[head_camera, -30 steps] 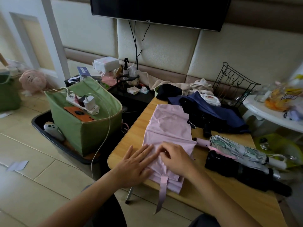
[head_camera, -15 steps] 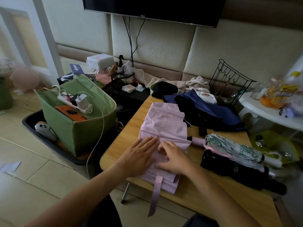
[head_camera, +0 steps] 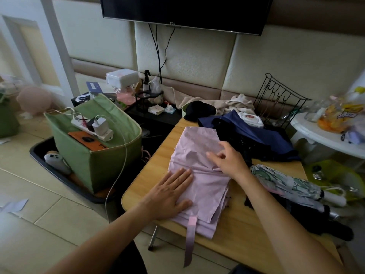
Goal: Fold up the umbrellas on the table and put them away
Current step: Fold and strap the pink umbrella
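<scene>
A pink umbrella [head_camera: 197, 155] lies flattened on the wooden table [head_camera: 237, 240], its closing strap [head_camera: 190, 240] hanging over the near edge. My left hand [head_camera: 169, 194] presses flat on the canopy's near left part. My right hand [head_camera: 230, 160] sits over the canopy's right side, fingers loosely bent on a fold of the fabric. A folded floral umbrella [head_camera: 286, 180] and a folded black umbrella [head_camera: 316, 220] lie to the right. A navy umbrella [head_camera: 256, 135] lies unfolded at the back.
A green fabric box [head_camera: 88, 155] holding a power strip and an orange phone stands on the floor to the left, in a black tray. A black wire rack [head_camera: 280, 99] and beige cloths sit behind the table. A white side table [head_camera: 325, 139] with snacks is on the right.
My right hand has moved from the canopy's near middle up and to the right. My left hand has slid down and left, now lying flat on the near part.
</scene>
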`<action>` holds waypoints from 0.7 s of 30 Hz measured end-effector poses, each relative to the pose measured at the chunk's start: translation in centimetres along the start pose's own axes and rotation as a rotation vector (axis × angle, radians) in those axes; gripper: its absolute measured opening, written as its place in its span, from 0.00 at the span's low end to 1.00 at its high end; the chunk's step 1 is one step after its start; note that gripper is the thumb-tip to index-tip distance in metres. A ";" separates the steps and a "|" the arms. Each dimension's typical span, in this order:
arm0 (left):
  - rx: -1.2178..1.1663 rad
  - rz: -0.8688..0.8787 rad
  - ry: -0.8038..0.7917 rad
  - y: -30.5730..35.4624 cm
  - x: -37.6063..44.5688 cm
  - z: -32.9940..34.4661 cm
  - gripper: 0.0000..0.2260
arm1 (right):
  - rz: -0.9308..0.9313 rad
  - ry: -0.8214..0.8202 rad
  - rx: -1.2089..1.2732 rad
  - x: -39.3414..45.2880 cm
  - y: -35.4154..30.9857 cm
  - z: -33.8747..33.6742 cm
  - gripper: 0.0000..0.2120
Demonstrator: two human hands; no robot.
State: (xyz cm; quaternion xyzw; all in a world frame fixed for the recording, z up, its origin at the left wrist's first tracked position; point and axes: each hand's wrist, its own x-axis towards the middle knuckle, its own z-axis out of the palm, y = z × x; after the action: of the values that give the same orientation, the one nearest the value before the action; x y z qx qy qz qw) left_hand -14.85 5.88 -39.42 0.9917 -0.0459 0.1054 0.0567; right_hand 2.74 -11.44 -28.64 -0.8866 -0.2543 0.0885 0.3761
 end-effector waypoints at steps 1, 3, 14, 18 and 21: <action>-0.002 -0.003 -0.002 0.0 0.0 0.0 0.34 | -0.007 -0.020 -0.029 0.0 -0.2 0.0 0.42; 0.005 -0.002 -0.006 0.1 -0.1 -0.1 0.33 | -0.040 -0.133 -0.132 -0.5 -0.7 0.3 0.38; 0.031 -0.015 0.064 0.4 -0.2 -0.4 0.32 | -0.501 -0.041 -0.376 -4.8 -2.4 1.4 0.21; -0.010 -0.021 0.021 0.6 -0.1 -1.3 0.33 | -0.390 -0.180 -0.383 -6.6 -2.5 1.8 0.23; -0.039 -0.020 -0.031 0.7 -0.1 -1.8 0.33 | -0.413 -0.068 -0.461 -7.8 -1.8 2.8 0.24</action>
State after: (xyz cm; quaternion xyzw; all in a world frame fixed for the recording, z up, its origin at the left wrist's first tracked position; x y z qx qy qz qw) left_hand -15.42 5.44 -37.66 0.9924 -0.0391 0.0885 0.0765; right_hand -5.54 -12.69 -29.60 -0.8747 -0.4547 -0.0199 0.1665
